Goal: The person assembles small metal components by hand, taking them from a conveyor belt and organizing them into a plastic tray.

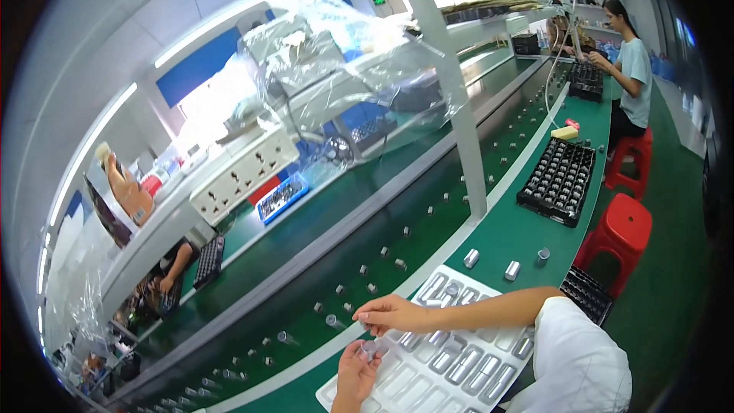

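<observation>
Low in the middle, my left hand (353,378) closes its fingers around a short, shiny cylinder (370,349) that looks silver or clear. Just above it, my right hand (396,313) pinches something small at its fingertips; its kind is hidden by the fingers. The two hands are close together at the left edge of a white moulded tray (388,384). Silver metal cylinders (463,365) lie in several of its slots, while other slots nearest my left hand are bare. My right forearm crosses over the tray's upper part.
A green conveyor belt (306,260) with small metal pieces runs beside the bench. Loose cylinders (472,258) stand beyond the tray. A black tray (558,182) of parts sits farther along, near red stools (623,226). A metal post (459,107) rises ahead; a co-worker (631,69) sits far right.
</observation>
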The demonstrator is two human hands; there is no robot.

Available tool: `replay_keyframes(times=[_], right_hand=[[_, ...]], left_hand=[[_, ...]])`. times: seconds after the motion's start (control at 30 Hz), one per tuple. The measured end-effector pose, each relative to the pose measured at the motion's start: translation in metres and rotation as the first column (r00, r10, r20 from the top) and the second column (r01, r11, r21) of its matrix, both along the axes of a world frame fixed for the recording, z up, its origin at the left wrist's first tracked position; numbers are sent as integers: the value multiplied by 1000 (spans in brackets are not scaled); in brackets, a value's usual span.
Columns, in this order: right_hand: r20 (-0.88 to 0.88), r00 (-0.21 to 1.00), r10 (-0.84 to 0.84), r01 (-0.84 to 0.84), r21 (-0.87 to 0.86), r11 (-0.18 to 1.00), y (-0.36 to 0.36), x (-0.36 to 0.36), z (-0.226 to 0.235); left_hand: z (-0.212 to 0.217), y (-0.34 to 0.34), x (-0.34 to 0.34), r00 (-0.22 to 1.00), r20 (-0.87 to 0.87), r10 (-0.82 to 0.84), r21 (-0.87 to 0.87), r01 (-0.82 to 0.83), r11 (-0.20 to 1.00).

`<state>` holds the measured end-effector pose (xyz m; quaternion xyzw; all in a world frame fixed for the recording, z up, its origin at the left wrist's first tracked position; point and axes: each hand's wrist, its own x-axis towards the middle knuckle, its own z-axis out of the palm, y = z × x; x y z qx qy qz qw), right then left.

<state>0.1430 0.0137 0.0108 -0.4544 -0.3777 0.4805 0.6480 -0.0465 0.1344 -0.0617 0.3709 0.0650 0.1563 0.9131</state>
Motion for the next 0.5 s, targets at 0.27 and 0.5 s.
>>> replay_keyframes(times=[0.27,0.5], right_hand=[[-70,997,15,-28,-174,984,-5,0,-2],[-23,1000,-18,14,-145,989,-7,-4,3]], left_hand=[[16,-16,6,988,-31,150,82,-147,986],[20,-10,15,987,38,155,9,-155,988]])
